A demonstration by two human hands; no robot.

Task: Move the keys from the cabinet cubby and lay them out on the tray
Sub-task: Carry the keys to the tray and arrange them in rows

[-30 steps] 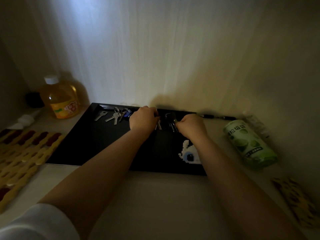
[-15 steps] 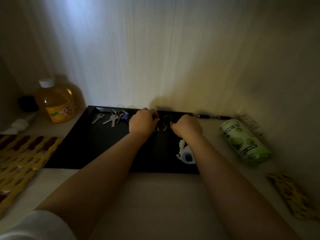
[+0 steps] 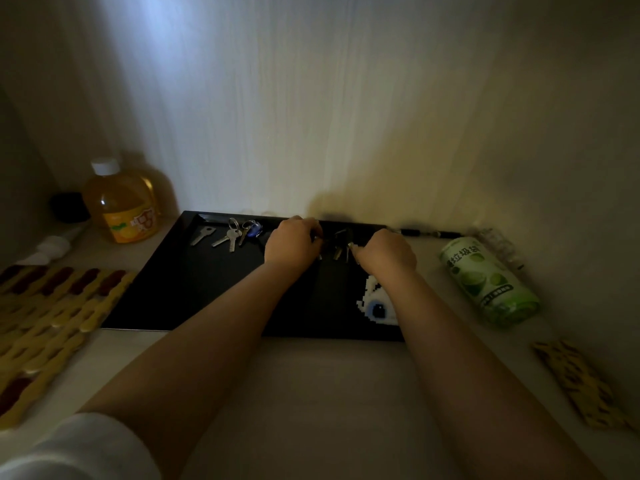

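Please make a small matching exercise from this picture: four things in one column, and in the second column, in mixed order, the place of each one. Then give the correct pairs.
Things:
1. juice bottle
2. green roll
3. single silver key
4. dark keys

Places:
A. lying on its side, right of the black tray
B. between the left hand and the right hand
C. on the tray, near its far left corner
D. standing left of the tray, by the back wall

Pairs: 1-D, 2-A, 3-C, 4-B

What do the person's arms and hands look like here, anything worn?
Both forearms are bare. The left arm has a white sleeve pushed up near the elbow. No sleeve shows on the right. The left hand and right hand show no gloves; rings cannot be made out.
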